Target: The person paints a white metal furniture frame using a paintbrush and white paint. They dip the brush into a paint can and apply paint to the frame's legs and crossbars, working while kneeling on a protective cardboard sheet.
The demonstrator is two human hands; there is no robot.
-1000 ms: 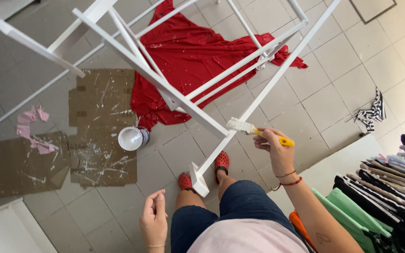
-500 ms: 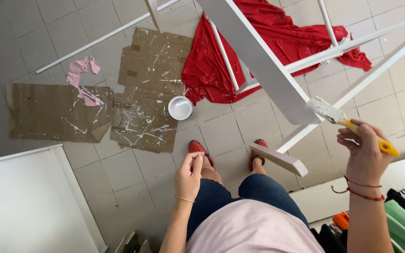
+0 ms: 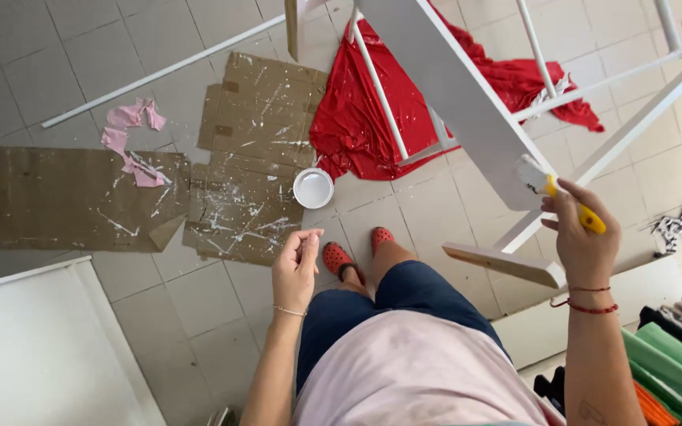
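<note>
Gripping a paintbrush (image 3: 556,192) by its yellow handle, the right hand (image 3: 584,244) has its fingers closed round the handle, with the white bristles laid against the broad white slat of an upturned wooden frame (image 3: 467,102). That frame stands over the person's legs, its thinner white rails running up and to the right across the view, and one unpainted foot of it juts out just below the brush. The left hand (image 3: 295,268) is empty and hangs above the floor, fingers loosely curled with the tips near the thumb, touching nothing. Beneath the frame a red cloth (image 3: 357,126) lies crumpled on the tiled floor (image 3: 80,55). A small round tub of white paint (image 3: 313,188) sits just beside the cloth's edge, at the corner of flattened cardboard sheets (image 3: 246,158) spattered with white. Pink scraps (image 3: 132,142) lie on and near the cardboard, and a long white strip (image 3: 159,72) rests on the tiles beyond. Red clogs (image 3: 339,260) show on the person's feet. Folded clothes (image 3: 672,347) are stacked at the lower right, and a white panel (image 3: 41,347) fills the lower left
</note>
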